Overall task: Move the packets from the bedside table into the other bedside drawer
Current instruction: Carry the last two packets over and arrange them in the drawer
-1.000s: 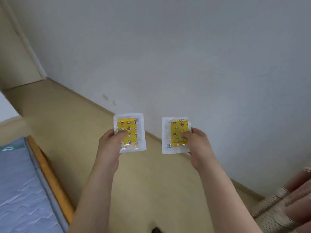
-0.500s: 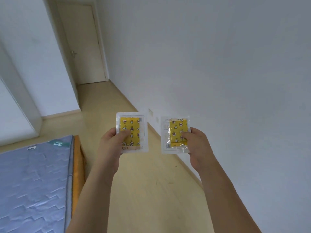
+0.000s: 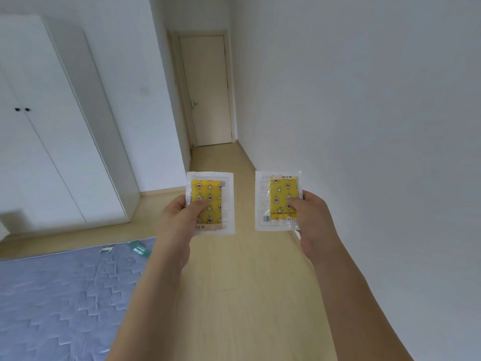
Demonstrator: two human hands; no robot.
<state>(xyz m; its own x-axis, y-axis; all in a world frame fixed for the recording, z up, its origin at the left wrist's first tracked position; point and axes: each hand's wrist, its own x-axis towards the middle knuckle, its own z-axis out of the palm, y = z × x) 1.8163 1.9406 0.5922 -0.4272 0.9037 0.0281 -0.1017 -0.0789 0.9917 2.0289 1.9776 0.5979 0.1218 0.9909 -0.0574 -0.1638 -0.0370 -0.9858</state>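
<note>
Two packets, one in each hand, held up in the air over the wood floor [image 3: 250, 295]. Each a clear, see-through pouch with white edges and a yellow thing inside, printed with little stars and flowers. Left packet [image 3: 210, 203] pinched by the left hand [image 3: 179, 225]: thumb curled over the front, on the yellow part, other fingers hidden behind. Right packet [image 3: 278, 200] pinched the same way by the right hand [image 3: 313, 225], thumb on the lower right of the yellow part, fingers tucked behind. Packets side by side, apart, not touching, both upright and facing this way. Small writing on the pouches, too tiny to read.

Two bare arms reaching up from the near edge. One bed at the near left, with a blue-grey quilted mattress [image 3: 65, 300] and two small tags by its far edge. One tall white wardrobe [image 3: 59, 142] at the far left, with two doors and two small dark knobs. One cream door [image 3: 207, 89] at the far end of a narrow hall, shut, with one silver handle. One plain white wall [image 3: 364, 113] along the right.
</note>
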